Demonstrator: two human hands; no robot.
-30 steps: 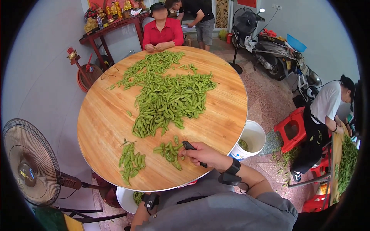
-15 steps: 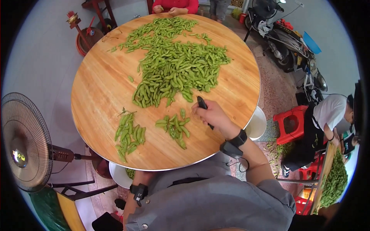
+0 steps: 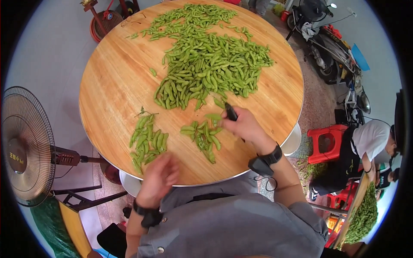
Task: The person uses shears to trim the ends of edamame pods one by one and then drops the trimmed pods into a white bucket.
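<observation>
A slim black tool (image 3: 231,112) is gripped in my right hand (image 3: 245,124); its kind cannot be made out. The fingertips of that hand touch or hover right at a small cluster of green edamame pods (image 3: 206,139). My left hand (image 3: 161,176), fingers loosely curled with nothing visible in them, hangs over the near table edge. Just beyond it lies another small pile of pods (image 3: 144,146), one with a bit of stem. A big heap of edamame pods (image 3: 211,64) covers the far middle of the round wooden table (image 3: 112,94).
Left of the table stands a fan (image 3: 28,146). White buckets (image 3: 292,141) sit below the table rim. To the right are a red stool (image 3: 327,144), a parked motorbike (image 3: 322,56) and a person in a white shirt (image 3: 372,137) by a table of greens (image 3: 363,215).
My left hand has come up from the bucket below the table to above the near edge. The right hand, with the black tool, has come to the small middle cluster.
</observation>
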